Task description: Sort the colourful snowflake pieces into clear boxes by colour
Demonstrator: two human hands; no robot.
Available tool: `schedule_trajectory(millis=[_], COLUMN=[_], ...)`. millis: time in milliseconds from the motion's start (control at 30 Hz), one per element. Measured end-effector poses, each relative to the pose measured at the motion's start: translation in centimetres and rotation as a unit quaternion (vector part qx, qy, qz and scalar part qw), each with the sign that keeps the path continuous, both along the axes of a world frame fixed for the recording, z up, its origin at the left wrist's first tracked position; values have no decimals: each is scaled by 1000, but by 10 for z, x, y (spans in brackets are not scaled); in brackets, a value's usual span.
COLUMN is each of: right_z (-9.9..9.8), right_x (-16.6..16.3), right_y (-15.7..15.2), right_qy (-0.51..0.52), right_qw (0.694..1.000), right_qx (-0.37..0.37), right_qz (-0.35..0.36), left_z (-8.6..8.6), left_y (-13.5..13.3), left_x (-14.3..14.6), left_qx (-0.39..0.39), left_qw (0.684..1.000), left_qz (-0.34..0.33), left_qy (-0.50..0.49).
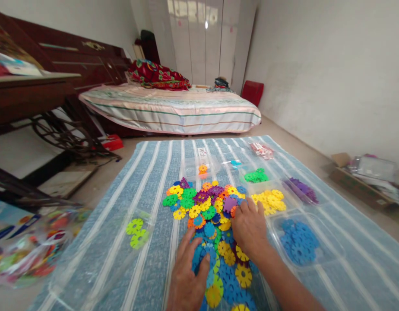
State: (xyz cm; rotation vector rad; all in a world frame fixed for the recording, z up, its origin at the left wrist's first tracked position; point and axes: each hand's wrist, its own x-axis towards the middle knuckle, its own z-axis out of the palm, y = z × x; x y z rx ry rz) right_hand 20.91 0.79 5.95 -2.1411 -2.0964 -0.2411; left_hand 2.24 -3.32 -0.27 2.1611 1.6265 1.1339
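A heap of notched plastic snowflake discs in mixed colours spreads over the striped cloth. My left hand rests at the heap's left edge, thumb and fingers apart beside blue discs. On the right side of the heap, my right hand has its fingers curled down and closed, touching an orange disc; their tips are partly hidden. To the right of it stand clear boxes of sorted discs: yellow discs, blue discs, purple discs and, farther back, green discs.
A clear box with orange discs sits behind the heap. At left, a clear container holds lime discs. A red-and-white packet lies at the far edge. Beyond are a bed, a treadle table and a cardboard box.
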Motion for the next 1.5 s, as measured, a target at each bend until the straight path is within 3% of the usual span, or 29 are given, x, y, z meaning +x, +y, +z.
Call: schedule_trajectory(millis=[267, 433, 567, 700, 833, 1033, 1200, 1400, 1500], right_z=[-10, -1, 25, 61, 77, 48, 24, 40, 57], right_x=[1, 2, -6, -20, -24, -13, -16, -13, 7], right_y=[-5, -2, 29, 82, 107, 71, 48, 28, 20], right_qy=[-8, -11, 2, 30, 42, 34, 28, 44, 48], right_qw=[1000, 999, 998, 996, 999, 990, 984, 979, 984], right_qx=[-2, 40, 59, 79, 8, -133, -171, -171, -152], right_qz=[20, 15, 25, 9, 5, 29, 45, 101, 81], left_z=[-15, -3, 17, 23, 19, 22, 33, 43, 39], left_y=[-18, -13, 25, 80, 123, 157, 173, 169, 163], left_x=[4, 0, -6, -6, -5, -6, -4, -4, -7], left_qx=[8, 26, 18, 21, 35, -1, -135, -192, -187], left_qw=[997, 998, 1000, 997, 990, 975, 956, 936, 939], left_qz=[-72, -54, 0, 74, 135, 211, 209, 144, 122], left_qy=[10, -4, 22, 22, 36, 71, 155, 257, 263])
